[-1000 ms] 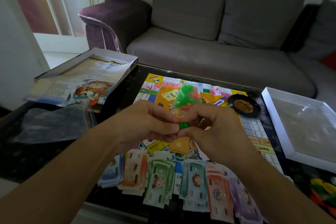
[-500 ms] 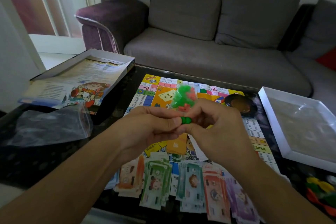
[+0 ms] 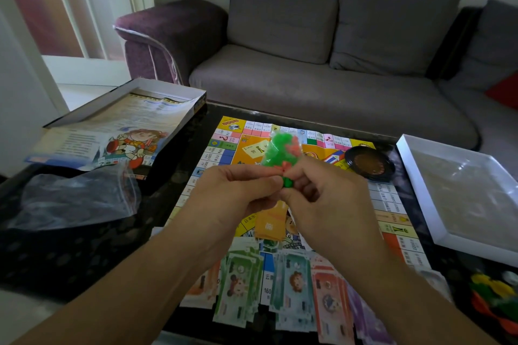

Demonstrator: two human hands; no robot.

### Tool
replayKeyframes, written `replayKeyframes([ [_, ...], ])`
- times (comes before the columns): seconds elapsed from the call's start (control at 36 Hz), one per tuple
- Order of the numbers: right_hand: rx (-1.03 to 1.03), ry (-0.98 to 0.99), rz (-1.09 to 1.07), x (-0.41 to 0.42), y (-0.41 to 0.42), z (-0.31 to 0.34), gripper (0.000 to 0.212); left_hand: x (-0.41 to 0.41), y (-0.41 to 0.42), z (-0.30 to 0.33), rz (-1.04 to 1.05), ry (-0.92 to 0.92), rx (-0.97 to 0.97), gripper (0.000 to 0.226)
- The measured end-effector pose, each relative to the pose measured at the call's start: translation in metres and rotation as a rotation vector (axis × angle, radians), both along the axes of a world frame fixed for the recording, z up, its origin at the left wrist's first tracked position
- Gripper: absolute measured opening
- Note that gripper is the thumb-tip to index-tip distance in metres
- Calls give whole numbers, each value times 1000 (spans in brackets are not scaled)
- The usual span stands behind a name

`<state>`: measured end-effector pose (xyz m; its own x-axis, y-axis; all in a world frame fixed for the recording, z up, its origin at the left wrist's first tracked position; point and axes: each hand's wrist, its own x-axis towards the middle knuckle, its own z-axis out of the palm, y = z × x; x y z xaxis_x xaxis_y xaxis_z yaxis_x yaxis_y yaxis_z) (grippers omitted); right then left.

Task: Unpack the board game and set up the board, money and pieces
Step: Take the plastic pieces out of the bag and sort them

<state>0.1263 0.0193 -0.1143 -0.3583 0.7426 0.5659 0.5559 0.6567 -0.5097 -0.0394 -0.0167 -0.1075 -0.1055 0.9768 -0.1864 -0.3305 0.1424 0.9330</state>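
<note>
I see both hands raised together over the game board (image 3: pixel 241 148), which lies flat at the centre of the dark table (image 3: pixel 70 255). The left hand (image 3: pixel 232 199) and right hand (image 3: pixel 325 204) meet at their fingertips and pinch the lower end of a small clear bag of pieces (image 3: pixel 280 148); the bag stands up toward 12 o'clock from the grip, with green and some orange-red bits inside, individual shapes too blurred to tell. A dark green bit (image 3: pixel 288 182) shows between the thumbs; I cannot tell whether it is inside the bag. Both hands hide the board's middle. Play money (image 3: pixel 291 288) is fanned in stacks at 6 o'clock of the hands, its near edge partly covered by both forearms. An orange card stack (image 3: pixel 270 223) lies half hidden under the hands. At 2 o'clock sits a black round dish (image 3: pixel 367 162), its contents dim. At 3 o'clock, a white box tray (image 3: pixel 414 176), cut by the frame edge. At 10 o'clock, the box lid (image 3: pixel 168 89) with a printed sheet (image 3: pixel 112 134); at 9 o'clock, an empty clear bag (image 3: pixel 78 199). Blurred coloured pieces (image 3: pixel 493 294) at 4 o'clock.
</note>
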Motion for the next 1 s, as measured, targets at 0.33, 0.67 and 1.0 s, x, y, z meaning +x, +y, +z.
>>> replayKeyframes([
  [0.33,-414,393,65,-3,-3,7,23,-1,-1,1,83,117,85,17],
  [0.67,-516,745,-18,-8,-8,11,22,11,-4,-2,166,118,243,20],
  [1.0,-545,783,14,-6,-8,12,26,7,-6,4,115,195,281,21],
])
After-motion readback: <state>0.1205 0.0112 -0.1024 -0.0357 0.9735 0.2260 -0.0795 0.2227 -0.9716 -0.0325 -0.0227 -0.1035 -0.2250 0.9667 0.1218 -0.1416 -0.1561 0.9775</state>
